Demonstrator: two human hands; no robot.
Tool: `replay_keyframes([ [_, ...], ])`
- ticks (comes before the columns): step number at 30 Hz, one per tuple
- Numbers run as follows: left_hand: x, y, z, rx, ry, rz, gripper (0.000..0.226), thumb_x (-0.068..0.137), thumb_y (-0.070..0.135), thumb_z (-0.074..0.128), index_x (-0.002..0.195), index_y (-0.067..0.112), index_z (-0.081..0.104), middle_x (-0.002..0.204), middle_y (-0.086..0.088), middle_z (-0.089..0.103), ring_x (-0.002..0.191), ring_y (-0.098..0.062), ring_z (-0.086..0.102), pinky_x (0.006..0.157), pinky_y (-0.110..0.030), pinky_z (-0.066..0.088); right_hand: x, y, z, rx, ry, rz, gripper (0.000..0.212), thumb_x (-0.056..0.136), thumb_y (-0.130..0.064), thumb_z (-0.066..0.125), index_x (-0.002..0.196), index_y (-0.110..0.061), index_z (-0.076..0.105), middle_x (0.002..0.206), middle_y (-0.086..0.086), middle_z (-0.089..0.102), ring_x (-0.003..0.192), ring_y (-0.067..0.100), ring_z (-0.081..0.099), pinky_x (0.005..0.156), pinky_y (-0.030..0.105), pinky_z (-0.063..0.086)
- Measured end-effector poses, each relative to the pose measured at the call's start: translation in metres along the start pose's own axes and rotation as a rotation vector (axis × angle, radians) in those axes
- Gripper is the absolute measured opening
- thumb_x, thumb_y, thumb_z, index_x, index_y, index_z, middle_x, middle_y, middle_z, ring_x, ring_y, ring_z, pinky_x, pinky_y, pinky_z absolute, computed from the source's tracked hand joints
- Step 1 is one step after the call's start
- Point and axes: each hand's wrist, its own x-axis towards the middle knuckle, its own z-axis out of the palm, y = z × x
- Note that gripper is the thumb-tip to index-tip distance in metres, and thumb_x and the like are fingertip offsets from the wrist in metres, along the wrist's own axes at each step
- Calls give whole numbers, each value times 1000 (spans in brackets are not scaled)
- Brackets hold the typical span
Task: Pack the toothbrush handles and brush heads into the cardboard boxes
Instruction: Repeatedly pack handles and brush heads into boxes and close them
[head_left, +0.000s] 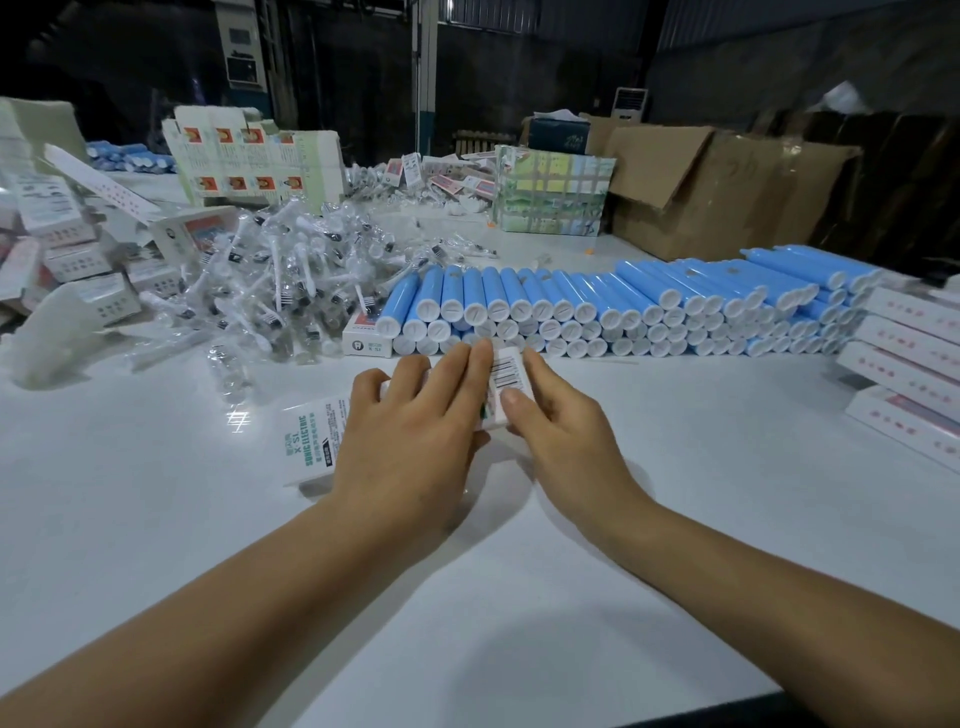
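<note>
A white toothbrush box (311, 441) with green print lies on the white table (156, 519) in the middle of the head view. My left hand (410, 431) presses flat on top of it and hides most of it. My right hand (550, 415) grips the box's far end, thumb by the barcode. Just beyond the hands, blue toothbrush handles (597, 301) with white end caps lie stacked in a long row. A heap of brush heads (291, 280) in clear wrappers spreads out at the left.
Another small box (366, 340) lies between the brush heads and the handles. Packed white boxes (909, 353) are stacked at the right edge. Flat and folded cartons (67, 249) pile up at far left. Large brown cardboard boxes (717, 192) stand behind.
</note>
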Motion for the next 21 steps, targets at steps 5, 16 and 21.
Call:
replay_keyframes([
  [5, -1, 0, 0, 20, -37, -13, 80, 68, 28, 76, 138, 1, 47, 127, -13, 58, 97, -36, 58, 73, -46, 45, -6, -4, 3, -179, 111, -145, 33, 95, -13, 53, 127, -8, 60, 121, -2, 65, 108, 5, 59, 87, 9, 44],
  [16, 20, -3, -17, -360, 83, -151, 70, 88, 27, 63, 146, 3, 32, 136, -16, 49, 115, -33, 48, 91, -44, 39, 0, -11, 3, 93, 40, -152, 39, 88, -38, 48, 126, -43, 42, 122, -17, 56, 105, 0, 56, 88, 21, 48],
  [21, 36, -15, -39, -1546, 296, -830, 36, 98, 36, 43, 133, 26, 45, 112, 4, 61, 104, -9, 60, 89, -34, 51, -3, -5, 9, -162, -147, -152, 72, 73, -64, 52, 139, -53, 27, 123, -21, 45, 110, -8, 45, 92, 25, 43],
])
